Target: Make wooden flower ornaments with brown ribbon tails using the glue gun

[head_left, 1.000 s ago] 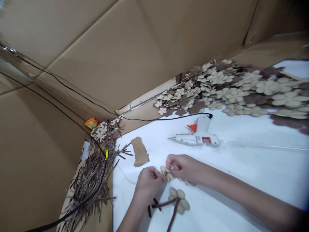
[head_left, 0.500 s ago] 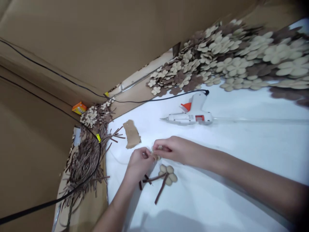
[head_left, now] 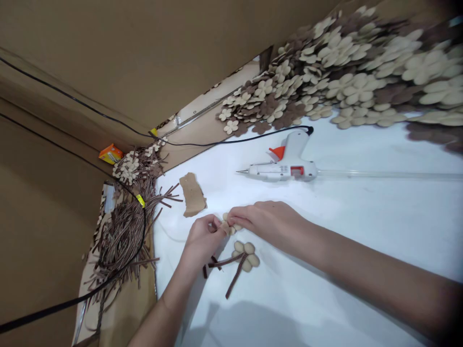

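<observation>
Between my two hands is a cream felt flower (head_left: 227, 227), partly covered by the fingers. My left hand (head_left: 203, 239) pinches its left side with thumb and forefinger. My right hand (head_left: 265, 219) has its fingertips closed on the flower's upper right part. Dark brown strips stick out below my left hand. Just under the hands lies another cream felt flower (head_left: 248, 255) on the white tabletop, with two brown strips (head_left: 235, 278) spreading from its middle. A torn piece of brown cardboard (head_left: 193, 195) rests beyond my left hand.
A white glue gun (head_left: 282, 169) lies on its side beyond my right hand, its black cord running left. Cream and brown felt flowers (head_left: 358, 86) pile up at the back right. Brown strips (head_left: 125, 236) heap at the left, near an orange box (head_left: 111, 154). Cardboard walls stand behind.
My right hand's fingers have come down flatter onto the flower, and more of its petals show between the hands. The whole view has shifted slightly.
</observation>
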A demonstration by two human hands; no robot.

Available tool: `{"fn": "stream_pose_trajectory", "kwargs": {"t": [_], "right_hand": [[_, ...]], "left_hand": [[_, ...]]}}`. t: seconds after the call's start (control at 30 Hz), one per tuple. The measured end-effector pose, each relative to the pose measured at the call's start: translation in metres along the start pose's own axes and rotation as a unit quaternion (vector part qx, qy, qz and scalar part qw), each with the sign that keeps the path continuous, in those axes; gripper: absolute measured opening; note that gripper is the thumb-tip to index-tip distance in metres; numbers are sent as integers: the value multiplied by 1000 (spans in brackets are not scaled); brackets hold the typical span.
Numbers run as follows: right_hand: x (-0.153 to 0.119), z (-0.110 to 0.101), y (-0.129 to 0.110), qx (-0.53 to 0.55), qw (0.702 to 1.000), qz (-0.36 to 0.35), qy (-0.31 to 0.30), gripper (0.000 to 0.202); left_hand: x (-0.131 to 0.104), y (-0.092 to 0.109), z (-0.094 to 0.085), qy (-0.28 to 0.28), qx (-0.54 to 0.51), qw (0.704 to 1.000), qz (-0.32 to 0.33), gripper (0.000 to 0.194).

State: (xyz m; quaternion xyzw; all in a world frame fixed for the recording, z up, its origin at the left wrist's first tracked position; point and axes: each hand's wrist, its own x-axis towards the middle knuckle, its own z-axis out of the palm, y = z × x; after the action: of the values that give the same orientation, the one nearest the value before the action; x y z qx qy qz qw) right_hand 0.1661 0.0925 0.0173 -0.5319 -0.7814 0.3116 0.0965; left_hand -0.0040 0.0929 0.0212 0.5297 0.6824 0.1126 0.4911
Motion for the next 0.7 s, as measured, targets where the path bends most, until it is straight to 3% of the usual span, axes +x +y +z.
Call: {"fn": "stream_pose_trajectory", "kwargs": {"t": [0.47, 0.7], "right_hand": [[-1, -2, -5, -26, 1000, -11, 12, 21], [-5, -3, -5, -36, 998, -36, 25, 22]], "left_hand": [[0, 0, 1, 6, 13, 1000, 6, 23], [0, 2, -2, -24, 3, 1000, -3, 26]]}}
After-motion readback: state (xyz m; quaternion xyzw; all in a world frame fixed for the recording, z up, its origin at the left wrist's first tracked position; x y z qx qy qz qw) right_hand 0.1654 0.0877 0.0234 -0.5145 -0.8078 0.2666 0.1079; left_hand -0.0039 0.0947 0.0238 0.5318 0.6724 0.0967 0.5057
